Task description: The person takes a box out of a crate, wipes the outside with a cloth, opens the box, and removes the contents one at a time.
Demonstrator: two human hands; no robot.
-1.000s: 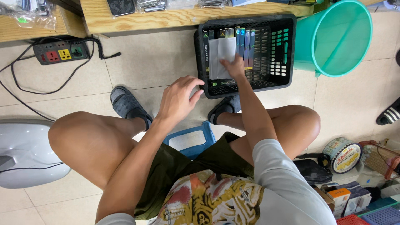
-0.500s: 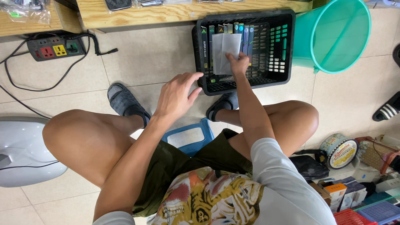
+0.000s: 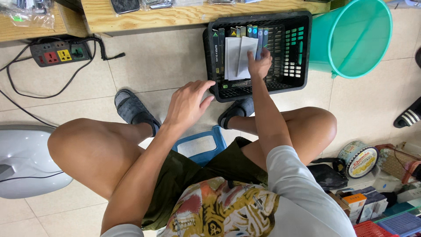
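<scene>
The right hand (image 3: 259, 65) reaches into the black plastic crate (image 3: 296, 44), which stands on the tiled floor (image 3: 153, 57) in front of the seated person. Its grip is closed on a white flat packet (image 3: 245, 55), fingers curled over the packet's right edge, thumb side hidden. The packet stands upright and slightly tilted in the left half of the crate, touching a second white packet (image 3: 231, 57) just to its left. A row of slim boxes (image 3: 239, 33), dark and blue, stands on edge behind both packets along the crate's far wall. The crate's right half shows only its grid wall and base.

The left hand (image 3: 188, 105) hovers near the crate's near left corner, fingers spread and slightly bent. Its grip is open and holds nothing; whether the fingertips touch the crate rim cannot be determined.

Surroundings: a teal bucket (image 3: 351, 39) lies tilted just beside the crate's right wall. A wooden surface (image 3: 175, 15) runs along the top edge. A power strip (image 3: 61, 53) with cables lies on the floor to the left. A blue stool (image 3: 199, 145) shows between the knees. A round tin (image 3: 358, 159) sits near the right knee.
</scene>
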